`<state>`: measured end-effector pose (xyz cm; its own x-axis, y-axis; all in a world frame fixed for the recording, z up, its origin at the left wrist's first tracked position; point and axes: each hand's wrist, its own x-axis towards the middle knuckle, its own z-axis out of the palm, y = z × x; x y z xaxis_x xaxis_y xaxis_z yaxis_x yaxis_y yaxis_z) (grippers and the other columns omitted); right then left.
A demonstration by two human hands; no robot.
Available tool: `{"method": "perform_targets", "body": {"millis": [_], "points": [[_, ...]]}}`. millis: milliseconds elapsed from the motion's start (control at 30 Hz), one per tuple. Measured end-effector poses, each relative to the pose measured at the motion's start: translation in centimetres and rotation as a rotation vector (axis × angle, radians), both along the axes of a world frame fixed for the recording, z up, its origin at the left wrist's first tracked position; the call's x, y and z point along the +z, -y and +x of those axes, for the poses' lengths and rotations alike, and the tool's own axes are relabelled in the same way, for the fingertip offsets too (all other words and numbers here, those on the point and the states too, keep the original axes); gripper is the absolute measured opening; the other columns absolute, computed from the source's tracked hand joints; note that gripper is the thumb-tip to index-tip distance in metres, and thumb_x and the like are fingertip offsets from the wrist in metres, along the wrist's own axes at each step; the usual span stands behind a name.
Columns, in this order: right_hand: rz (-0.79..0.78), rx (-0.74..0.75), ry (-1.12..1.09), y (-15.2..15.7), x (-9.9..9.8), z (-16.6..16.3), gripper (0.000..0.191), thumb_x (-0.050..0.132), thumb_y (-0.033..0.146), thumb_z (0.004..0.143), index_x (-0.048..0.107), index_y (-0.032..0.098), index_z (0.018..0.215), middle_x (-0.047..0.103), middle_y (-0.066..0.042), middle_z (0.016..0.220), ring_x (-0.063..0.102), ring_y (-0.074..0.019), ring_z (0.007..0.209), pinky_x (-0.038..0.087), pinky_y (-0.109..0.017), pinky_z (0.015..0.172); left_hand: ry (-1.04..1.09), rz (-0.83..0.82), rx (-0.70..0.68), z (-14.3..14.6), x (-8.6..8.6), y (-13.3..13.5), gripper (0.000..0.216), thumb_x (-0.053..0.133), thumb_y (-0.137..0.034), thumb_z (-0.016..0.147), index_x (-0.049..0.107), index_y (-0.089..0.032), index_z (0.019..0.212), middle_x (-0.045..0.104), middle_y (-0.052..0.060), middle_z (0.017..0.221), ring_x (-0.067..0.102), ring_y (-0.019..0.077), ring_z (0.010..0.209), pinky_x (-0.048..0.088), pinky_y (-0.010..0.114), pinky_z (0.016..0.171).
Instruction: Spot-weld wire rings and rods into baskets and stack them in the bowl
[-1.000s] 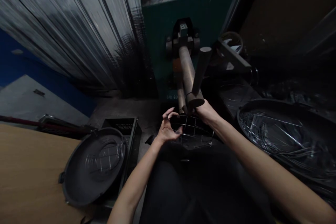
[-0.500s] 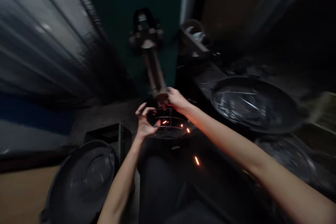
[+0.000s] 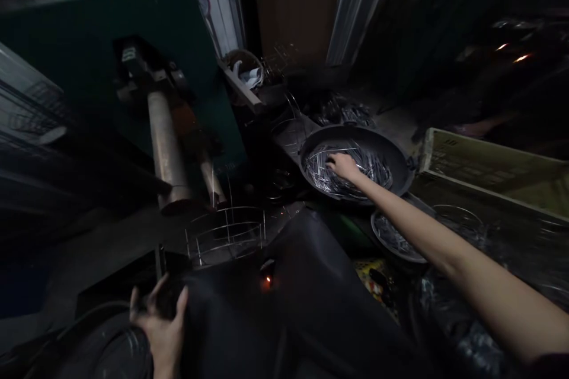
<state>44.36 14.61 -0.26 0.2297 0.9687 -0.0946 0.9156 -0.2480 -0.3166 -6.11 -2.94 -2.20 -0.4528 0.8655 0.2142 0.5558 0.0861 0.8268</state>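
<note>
Wires [image 3: 371,167], short and silvery, fill a dark round pan [image 3: 402,157] on the worktop at the right of the head view. The right hand [image 3: 341,166] reaches into the pile, fingers bent down among them; whether they pinch one cannot be told. The left hand [image 3: 162,325] lies low at the left, fingers apart against the edge of a dark apron [image 3: 293,302], holding nothing visible. Between the hands, a wire frame [image 3: 224,234] of hoops and uprights stands alone below two rods [image 3: 166,148] of a green machine [image 3: 89,29]. It seems part-built: some uprights are on, with room for more. An orange spark [image 3: 267,280] glows on the apron.
</note>
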Motion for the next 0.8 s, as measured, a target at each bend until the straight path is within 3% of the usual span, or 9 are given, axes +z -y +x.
{"method": "perform_targets", "body": {"millis": [33,100,200,300,433,533,633,700,800], "points": [[-0.021,-0.015,0.005,0.1,-1.3,1.5,0.023,0.058,0.012,0.084,0.065,0.004,0.104,0.061,-0.023,0.111,0.058,-0.0296,0.103,0.042,-0.035,0.087,0.061,-0.045,0.059,0.2,-1.0,1.5,0.083,0.071,-0.037,0.070,0.022,-0.033,0.137,0.063,0.001,0.106,0.064,0.0213,0.099,0.050,0.047,0.093],[-0.045,-0.027,0.014,0.4,-3.4,3.0,0.017,0.059,0.004,0.080,0.066,0.003,0.095,0.063,-0.024,0.102,0.060,-0.0296,0.095,0.042,-0.034,0.080,0.111,-0.114,0.114,1.2,-2.2,3.8,0.072,0.067,-0.040,0.074,0.031,-0.031,0.136,0.065,0.002,0.100,0.064,0.0230,0.099,0.049,0.048,0.095],[0.005,-0.034,0.002,0.3,-3.9,3.1,0.018,0.050,-0.001,0.082,0.063,0.005,0.093,0.062,-0.021,0.098,0.059,-0.0244,0.091,0.039,-0.030,0.076,0.014,-0.186,-0.070,4.1,-1.8,5.4,0.045,0.063,-0.043,0.077,0.055,-0.025,0.118,0.067,0.003,0.097,0.066,0.0242,0.094,0.051,0.045,0.092],[0.154,-0.104,-0.021,-0.2,-1.4,3.2,0.015,0.045,0.007,0.090,0.056,0.007,0.100,0.058,-0.021,0.101,0.055,-0.0201,0.088,0.035,-0.029,0.073,-0.011,-0.224,-0.419,8.3,0.7,4.5,0.032,0.058,-0.039,0.082,0.064,-0.023,0.108,0.069,0.003,0.094,0.068,0.0213,0.086,0.056,0.036,0.083],[0.344,-0.213,-0.095,-0.5,4.5,2.8,0.015,0.043,0.021,0.095,0.049,0.012,0.105,0.057,-0.014,0.085,0.051,-0.0177,0.073,0.033,-0.031,0.070,0.146,-0.158,-0.804,15.5,4.1,1.4,0.032,0.042,-0.033,0.093,0.063,-0.024,0.115,0.069,0.006,0.102,0.066,0.0192,0.095,0.054,0.035,0.089],[0.450,-0.145,-0.218,1.1,8.3,-0.5,0.006,0.045,0.023,0.094,0.048,0.018,0.096,0.056,-0.007,0.078,0.050,-0.0157,0.068,0.035,-0.030,0.068,0.231,-0.064,-0.867,21.2,6.2,-0.3,0.035,0.040,-0.032,0.095,0.056,-0.026,0.125,0.063,0.007,0.119,0.060,0.0208,0.111,0.048,0.043,0.100],[0.433,0.008,-0.662,4.7,9.9,-6.6,0.011,0.047,0.031,0.092,0.045,0.022,0.087,0.056,-0.002,0.072,0.049,-0.0130,0.057,0.037,-0.026,0.055,0.266,0.006,-0.780,25.0,7.7,-0.7,0.040,0.044,-0.033,0.093,0.048,-0.022,0.131,0.057,0.011,0.129,0.054,0.0249,0.120,0.043,0.049,0.105],[0.314,0.079,-0.978,7.4,9.9,-10.5,0.021,0.055,0.041,0.086,0.045,0.022,0.086,0.057,-0.002,0.069,0.047,-0.0116,0.049,0.035,-0.024,0.045,0.307,-0.028,-0.758,25.0,8.2,-0.8,0.039,0.044,-0.034,0.093,0.047,-0.021,0.130,0.062,0.011,0.122,0.059,0.0248,0.114,0.048,0.048,0.099],[0.183,0.165,-1.171,9.1,9.0,-14.5,0.037,0.065,0.053,0.076,0.048,0.021,0.086,0.056,-0.001,0.065,0.046,-0.0103,0.046,0.036,-0.023,0.041,0.241,-0.043,-0.716,20.6,8.4,-0.5,0.032,0.045,-0.034,0.093,0.051,-0.023,0.122,0.066,0.007,0.109,0.064,0.0222,0.101,0.053,0.043,0.090]]}}
